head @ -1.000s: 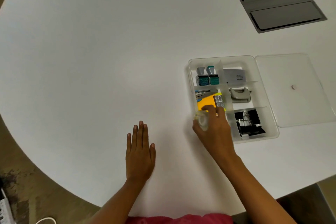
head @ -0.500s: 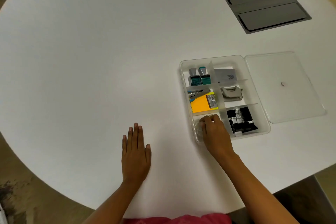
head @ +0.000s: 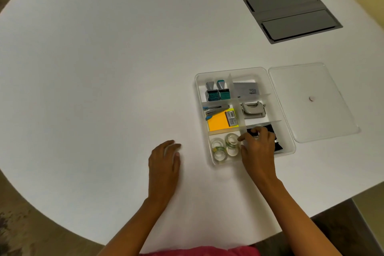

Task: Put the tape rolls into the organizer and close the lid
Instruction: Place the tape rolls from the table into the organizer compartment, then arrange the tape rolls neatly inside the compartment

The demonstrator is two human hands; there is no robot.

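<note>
A clear plastic organizer (head: 196,89) with six compartments sits on the white table. Several clear tape rolls (head: 225,146) lie in its near left compartment. My right hand (head: 258,146) hovers over the near middle of the organizer, fingers loosely curled and holding nothing, its fingertips beside the rolls. My left hand (head: 164,162) rests on the table left of the organizer, fingers bent and empty. The clear lid (head: 311,102) lies flat on the table just right of the organizer.
Other compartments hold two teal stamps (head: 218,92), a stapler and yellow sticky notes (head: 220,119), a grey hole punch (head: 252,110), a grey card and black binder clips. A grey cable hatch (head: 291,13) is set in the table at the far right.
My right hand put the tape roll into the near left compartment, let go and shifted right. My left hand slid toward the organizer and curled its fingers.
</note>
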